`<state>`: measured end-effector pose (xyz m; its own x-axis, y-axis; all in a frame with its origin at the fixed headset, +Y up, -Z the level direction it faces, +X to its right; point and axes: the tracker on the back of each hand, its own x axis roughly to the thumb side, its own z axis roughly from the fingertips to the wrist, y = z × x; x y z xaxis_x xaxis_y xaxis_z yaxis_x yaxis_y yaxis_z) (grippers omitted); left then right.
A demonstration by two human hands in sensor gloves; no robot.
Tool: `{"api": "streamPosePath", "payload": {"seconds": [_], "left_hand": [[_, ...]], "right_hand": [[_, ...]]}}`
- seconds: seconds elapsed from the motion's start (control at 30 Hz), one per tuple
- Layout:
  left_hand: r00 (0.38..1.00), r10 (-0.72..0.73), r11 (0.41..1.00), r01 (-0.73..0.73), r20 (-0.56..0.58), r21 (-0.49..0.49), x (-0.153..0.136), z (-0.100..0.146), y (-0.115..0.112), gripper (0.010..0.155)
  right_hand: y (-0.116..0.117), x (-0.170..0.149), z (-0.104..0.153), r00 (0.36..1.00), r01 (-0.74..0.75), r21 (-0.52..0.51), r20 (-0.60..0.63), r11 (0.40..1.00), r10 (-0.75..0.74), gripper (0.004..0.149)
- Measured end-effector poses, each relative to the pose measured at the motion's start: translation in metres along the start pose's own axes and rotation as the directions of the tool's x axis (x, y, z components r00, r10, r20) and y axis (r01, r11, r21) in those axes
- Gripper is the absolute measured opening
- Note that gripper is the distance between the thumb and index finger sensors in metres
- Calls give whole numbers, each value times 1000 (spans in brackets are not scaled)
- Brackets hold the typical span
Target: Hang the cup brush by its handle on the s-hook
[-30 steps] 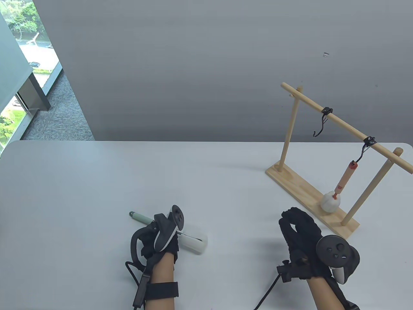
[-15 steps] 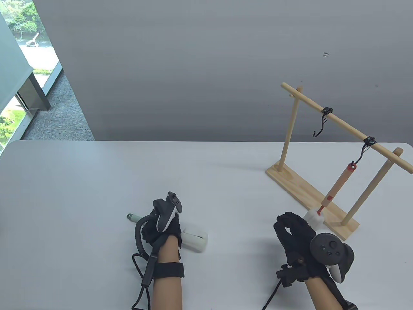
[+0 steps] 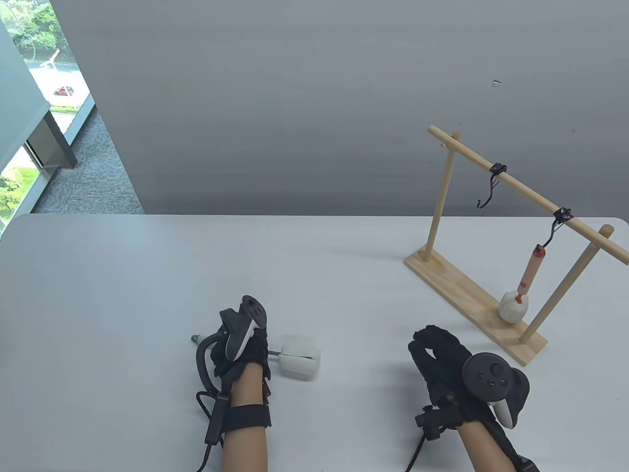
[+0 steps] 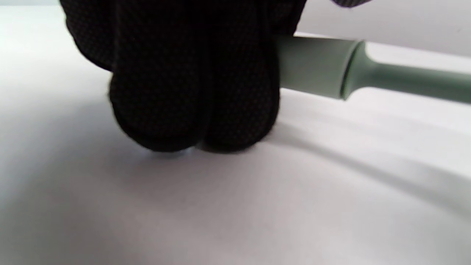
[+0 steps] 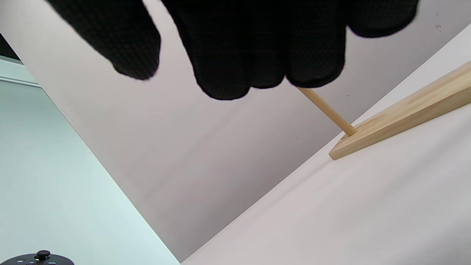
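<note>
Left hand (image 3: 242, 346) grips green brush (image 3: 300, 358) mid-handle, ends protruding.

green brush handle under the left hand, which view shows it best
The left wrist view: the green brush handle fills it close up, running out from the left hand's fingers. The table view shows only its tip; the right wrist view shows none.

The left hand (image 4: 191, 73) wears black knit cloth with a fine dotted weave. Right of its grip, the green brush handle (image 4: 368, 73) looks smooth matt plastic. The desk (image 3: 147, 275) is matt white. The rack (image 3: 471, 295) is pale bare wood, its hooks (image 3: 489, 191) dark metal.
</note>
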<state>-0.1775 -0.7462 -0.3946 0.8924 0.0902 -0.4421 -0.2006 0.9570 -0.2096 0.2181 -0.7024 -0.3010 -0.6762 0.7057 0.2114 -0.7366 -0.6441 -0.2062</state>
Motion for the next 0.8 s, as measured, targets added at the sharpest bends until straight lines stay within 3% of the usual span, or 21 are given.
{"api": "streamPosePath", "payload": {"seconds": [0.23, 0.4, 0.53, 0.63, 0.8], "left_hand": [[960, 138, 976, -173, 243, 129, 1, 36, 15, 61], [867, 177, 938, -292, 465, 187, 20, 79, 18, 60], [806, 137, 912, -330, 576, 244, 36, 109, 16, 59], [791, 77, 895, -323, 606, 308, 43, 125, 14, 59], [768, 85, 885, -352, 635, 306, 45, 129, 9, 59]], "right_hand": [[29, 32, 1, 998, -27, 95, 56, 995, 22, 55], [64, 60, -6, 997, -38, 253, 71, 967, 21, 56], [85, 73, -12, 997, -61, 344, 61, 937, 42, 58], [98, 74, -14, 995, -90, 478, 70, 874, 64, 60], [106, 69, -9, 996, -77, 516, 78, 853, 43, 61]]}}
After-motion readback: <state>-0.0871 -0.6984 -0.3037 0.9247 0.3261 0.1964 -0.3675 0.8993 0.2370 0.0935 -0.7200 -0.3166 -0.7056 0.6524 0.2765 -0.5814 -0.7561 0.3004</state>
